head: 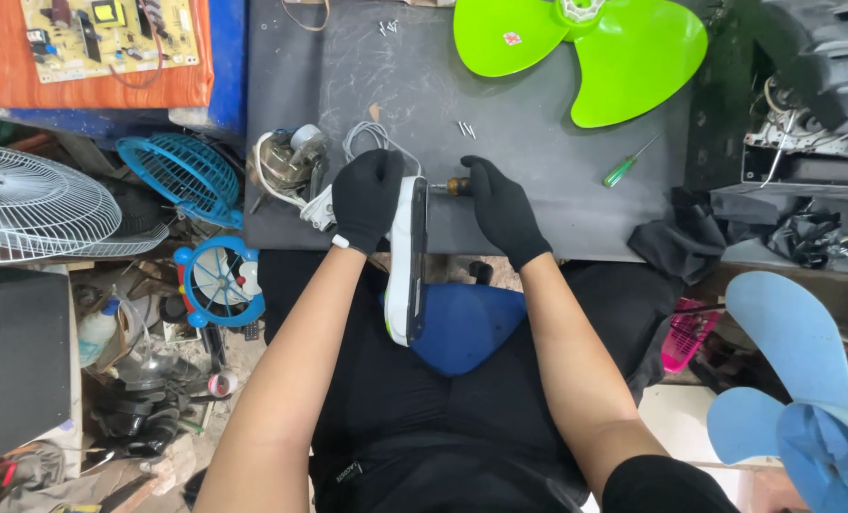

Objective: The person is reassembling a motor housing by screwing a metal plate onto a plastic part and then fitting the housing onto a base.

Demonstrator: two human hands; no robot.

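At the centre of the frame, the left hand [367,198], in a black glove, was closed around the upper end of a white and black fan housing [409,258] that stood on edge, its lower end resting on a blue seat [466,328] between the person's legs. The right hand [502,207], also gloved in black, was wrapped around the handle of a screwdriver [457,185] held level, its tip pointing at the top of the housing just beside the left hand. Both hands sat over the near edge of a dark grey worktable [500,123]. A white cable [371,141] curled behind the left hand, leading toward a fan motor [289,161] at the table's left edge. A bright green fan blade [585,47] lay at the upper middle of the frame, bearing a small red and white sticker [511,39] on its left lobe. A green-handled screwdriver [625,167] lay to the right of the hands, well apart from them, and a few loose screws [466,129] lay above them. In the upper left, a pale yellow circuit board [110,36] rested on an orange surface [82,85]. A white wire fan guard [34,204] sat at the left edge, with a blue grille [186,171] near it, and a light blue fan blade [794,380] filled the lower right.
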